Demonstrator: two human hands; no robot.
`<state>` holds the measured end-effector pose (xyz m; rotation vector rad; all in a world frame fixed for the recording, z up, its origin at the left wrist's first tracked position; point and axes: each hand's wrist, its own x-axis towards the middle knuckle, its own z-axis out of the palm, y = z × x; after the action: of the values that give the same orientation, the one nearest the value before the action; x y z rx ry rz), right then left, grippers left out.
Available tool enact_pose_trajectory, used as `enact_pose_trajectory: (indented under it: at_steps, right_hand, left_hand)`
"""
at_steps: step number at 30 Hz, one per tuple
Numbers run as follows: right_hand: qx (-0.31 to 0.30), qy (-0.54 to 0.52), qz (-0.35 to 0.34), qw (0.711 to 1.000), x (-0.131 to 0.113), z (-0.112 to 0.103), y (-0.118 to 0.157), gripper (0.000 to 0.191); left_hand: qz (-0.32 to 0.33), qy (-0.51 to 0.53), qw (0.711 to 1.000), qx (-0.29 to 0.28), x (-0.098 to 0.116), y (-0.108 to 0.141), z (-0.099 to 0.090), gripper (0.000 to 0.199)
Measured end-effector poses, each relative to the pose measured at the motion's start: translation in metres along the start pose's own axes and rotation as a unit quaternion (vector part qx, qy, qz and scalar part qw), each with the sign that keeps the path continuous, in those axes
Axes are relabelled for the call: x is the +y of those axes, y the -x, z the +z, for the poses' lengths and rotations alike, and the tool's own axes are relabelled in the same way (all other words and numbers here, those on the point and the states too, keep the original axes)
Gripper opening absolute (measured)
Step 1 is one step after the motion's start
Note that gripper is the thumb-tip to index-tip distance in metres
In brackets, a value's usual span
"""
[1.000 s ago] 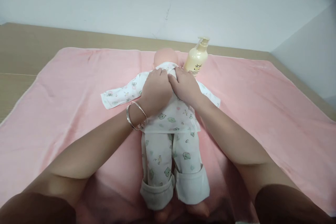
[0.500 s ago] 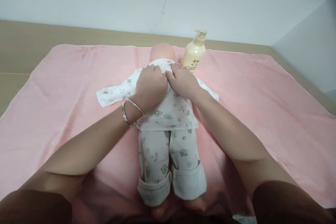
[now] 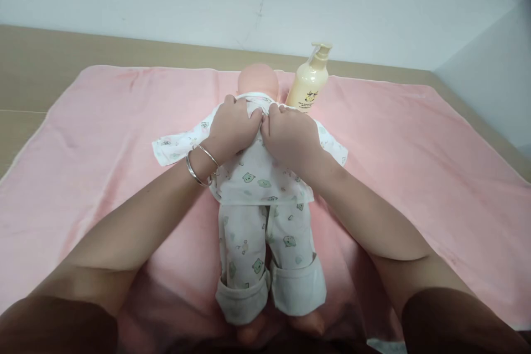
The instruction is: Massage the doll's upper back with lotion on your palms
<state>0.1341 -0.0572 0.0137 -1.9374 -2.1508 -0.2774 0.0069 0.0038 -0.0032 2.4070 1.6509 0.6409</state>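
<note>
A baby doll lies lengthwise in front of me, its bald head far away and its feet close to me. On it is a white baby shirt with green animal prints, sleeves spread to both sides, and matching pants with cuffs turned up. Just below the collar, my left hand is closed on the shirt cloth. Right beside it, my right hand is closed on the same shirt near the middle line. My fingers hide whatever fastening may lie there.
A pale yellow pump bottle stands just beyond my right hand, beside the doll's head. Beneath everything a pink blanket covers a wooden surface, which meets a white wall at the back.
My left hand has shifted slightly left and its thumb now shows. The right hand has turned so that its back faces up more, fingers curled at the shirt. The doll has stayed put.
</note>
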Motion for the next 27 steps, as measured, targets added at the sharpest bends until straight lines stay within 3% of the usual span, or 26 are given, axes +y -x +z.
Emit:
enact_pose_trajectory:
  at_steps: [8,12,16,20,27]
  right_hand:
    - [-0.068,-0.099,0.027,0.992,0.017,0.006,-0.023,0.039]
    - [-0.06,-0.104,0.022,0.992,0.021,0.011,-0.028,0.04]
    - [-0.042,-0.085,0.002,0.996,0.013,0.008,-0.014,0.042]
    - [-0.018,-0.079,-0.033,0.996,0.004,0.0,0.0,0.03]
    - [-0.042,-0.132,0.003,0.99,0.008,0.01,-0.015,0.042]
  left_hand:
    - [0.058,-0.05,0.997,0.024,0.014,0.022,-0.005,0.028]
    - [0.062,-0.044,0.997,0.011,0.018,0.025,-0.009,0.024]
    - [0.024,0.017,1.0,0.004,0.005,0.008,-0.004,0.023]
    - [-0.02,0.089,0.995,0.031,-0.005,-0.004,0.005,0.021]
    - [-0.046,0.112,0.992,0.041,-0.003,-0.002,0.009,0.026]
